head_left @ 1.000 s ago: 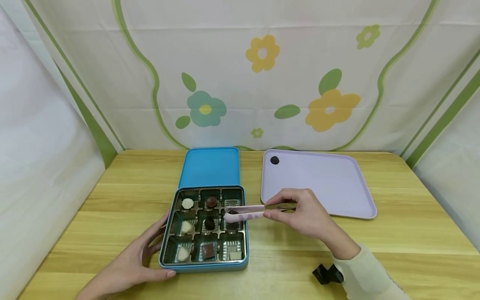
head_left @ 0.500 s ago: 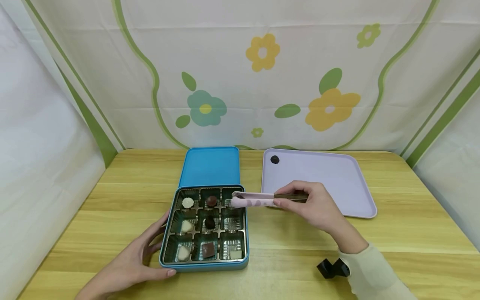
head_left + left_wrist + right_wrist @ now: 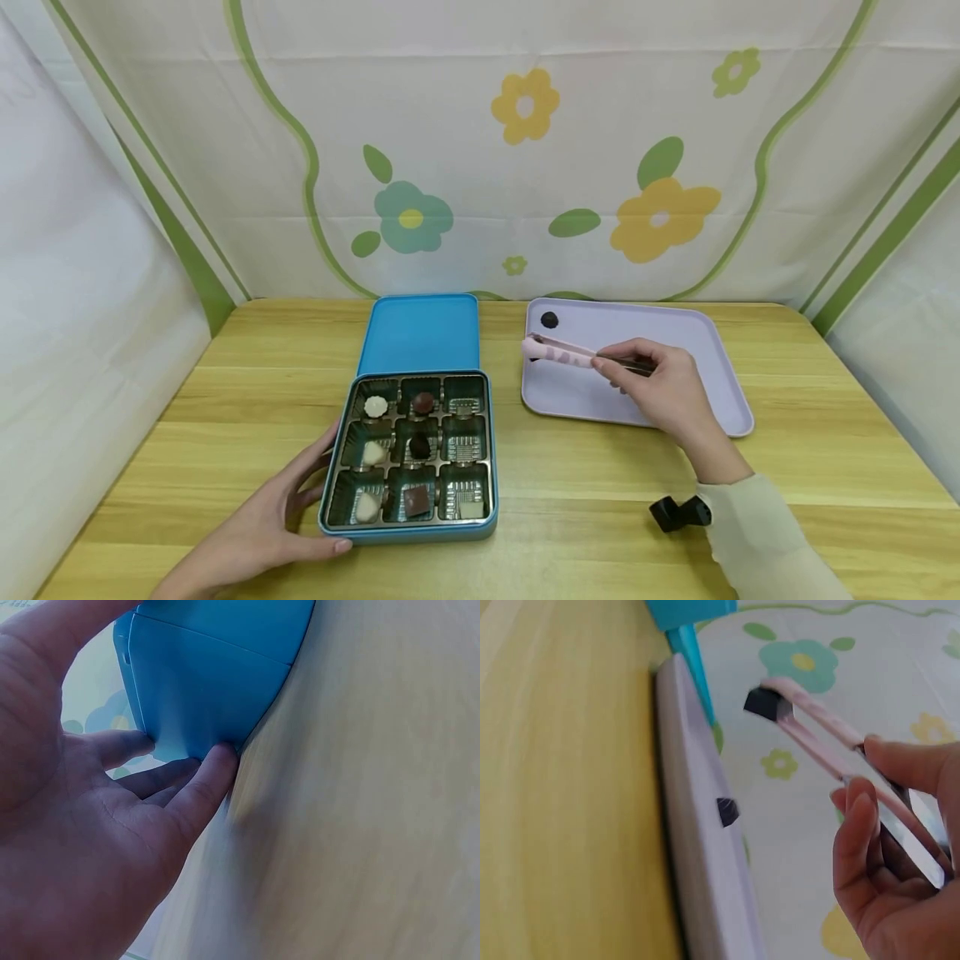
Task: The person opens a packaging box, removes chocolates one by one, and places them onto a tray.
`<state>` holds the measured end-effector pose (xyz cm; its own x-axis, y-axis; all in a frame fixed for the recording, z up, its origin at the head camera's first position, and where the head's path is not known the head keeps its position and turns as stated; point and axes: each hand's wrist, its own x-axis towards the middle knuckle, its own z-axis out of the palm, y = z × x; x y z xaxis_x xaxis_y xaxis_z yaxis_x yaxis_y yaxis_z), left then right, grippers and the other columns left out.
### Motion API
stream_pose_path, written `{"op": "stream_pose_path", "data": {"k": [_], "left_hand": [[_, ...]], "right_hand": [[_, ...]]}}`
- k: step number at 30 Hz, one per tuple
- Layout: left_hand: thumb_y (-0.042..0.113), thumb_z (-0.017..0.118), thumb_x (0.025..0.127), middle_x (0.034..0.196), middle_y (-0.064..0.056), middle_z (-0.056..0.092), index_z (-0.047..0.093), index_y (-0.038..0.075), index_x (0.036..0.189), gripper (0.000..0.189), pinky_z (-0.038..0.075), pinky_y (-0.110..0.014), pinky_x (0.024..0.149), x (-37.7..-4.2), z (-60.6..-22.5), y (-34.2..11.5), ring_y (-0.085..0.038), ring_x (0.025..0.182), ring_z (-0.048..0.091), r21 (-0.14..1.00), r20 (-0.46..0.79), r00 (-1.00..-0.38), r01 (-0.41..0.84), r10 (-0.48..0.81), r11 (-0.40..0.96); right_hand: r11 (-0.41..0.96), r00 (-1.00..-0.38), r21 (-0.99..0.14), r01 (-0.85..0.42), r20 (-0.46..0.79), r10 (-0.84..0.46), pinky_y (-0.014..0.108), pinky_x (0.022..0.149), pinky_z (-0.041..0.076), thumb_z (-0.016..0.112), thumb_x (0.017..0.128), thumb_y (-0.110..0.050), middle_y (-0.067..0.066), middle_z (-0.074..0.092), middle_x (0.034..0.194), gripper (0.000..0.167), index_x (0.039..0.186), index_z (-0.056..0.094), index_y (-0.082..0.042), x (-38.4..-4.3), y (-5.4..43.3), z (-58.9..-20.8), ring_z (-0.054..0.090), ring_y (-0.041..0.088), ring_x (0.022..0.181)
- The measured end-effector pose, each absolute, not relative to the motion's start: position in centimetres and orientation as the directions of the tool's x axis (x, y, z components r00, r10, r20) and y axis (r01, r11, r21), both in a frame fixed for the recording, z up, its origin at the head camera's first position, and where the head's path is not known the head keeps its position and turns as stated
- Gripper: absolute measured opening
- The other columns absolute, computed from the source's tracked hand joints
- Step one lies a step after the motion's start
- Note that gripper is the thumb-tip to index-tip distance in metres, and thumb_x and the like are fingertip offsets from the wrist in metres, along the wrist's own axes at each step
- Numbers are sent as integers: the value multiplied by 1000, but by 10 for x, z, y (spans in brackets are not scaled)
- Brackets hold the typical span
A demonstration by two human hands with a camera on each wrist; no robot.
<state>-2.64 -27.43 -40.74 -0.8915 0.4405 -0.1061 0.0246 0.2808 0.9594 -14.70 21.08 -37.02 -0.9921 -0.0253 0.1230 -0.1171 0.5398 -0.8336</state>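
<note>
My left hand [image 3: 251,521] rests at the near left corner of a blue tin [image 3: 420,535], fingers against its left side and thumb along the front. Inside the tin, a divided insert holds several white and brown chocolates, among them a square brown one [image 3: 416,502]. My right hand [image 3: 667,387] pinches pink-tipped tongs [image 3: 566,354] over the left part of a lilac tray [image 3: 675,329]. Between the tong tips sits a dark, block-shaped chocolate [image 3: 763,704], mostly hidden in the head view. Another dark chocolate [image 3: 550,320] lies in the tray's far left corner.
A blue lid [image 3: 420,333] lies behind the tin, left of the tray. The wooden table [image 3: 570,517] ends at a flowered cloth [image 3: 457,100] at the back. A black device [image 3: 678,513] sits by the right sleeve.
My right hand has carried the tongs and the dark chocolate from the tin's right column back and to the right, over the tray. The left hand and tin stay where they were.
</note>
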Motion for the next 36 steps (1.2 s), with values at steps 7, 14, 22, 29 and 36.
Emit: {"op": "stream_pose_path", "data": {"k": [7,14,22,29,36], "left_hand": [[10,89,88,180,-24,5,9,32,175,120,45,-13,108,-26,-408,-275,17,139,44,959,-106,-891,25,441,281],[10,89,88,180,-24,4,9,33,175,120,45,-13,108,-25,-408,-275,17,139,44,958,-113,-892,18,437,285],[10,90,87,179,-24,6,10,33,175,120,47,-14,108,-25,-407,-274,15,137,47,957,-120,-897,10,426,290],[12,90,87,180,-22,7,11,35,174,120,46,-13,108,-25,-407,-273,17,137,45,954,-133,-901,-2,413,301],[13,91,87,180,-20,10,12,36,174,120,48,-15,107,-26,-407,-273,-6,146,49,946,-141,-905,-4,402,324]], "right_hand": [[573,-994,-820,17,49,98,23,61,53,82,97,-41,2,78,84,36,114,82,-8,-159,218,-390,68,6,70],[536,-986,-833,137,-64,152,24,62,53,79,98,-47,1,79,86,44,121,81,-9,-164,218,-394,68,6,73],[514,-975,-835,199,-116,189,23,65,53,78,98,-49,0,81,94,48,125,79,-9,-166,221,-395,69,5,75],[514,-974,-835,198,-110,196,23,64,51,78,98,-50,-2,81,91,48,124,79,-10,-165,222,-394,70,6,75],[519,-975,-832,194,-102,200,22,63,51,78,98,-50,-2,80,89,48,124,79,-10,-166,223,-396,69,5,74]]}}
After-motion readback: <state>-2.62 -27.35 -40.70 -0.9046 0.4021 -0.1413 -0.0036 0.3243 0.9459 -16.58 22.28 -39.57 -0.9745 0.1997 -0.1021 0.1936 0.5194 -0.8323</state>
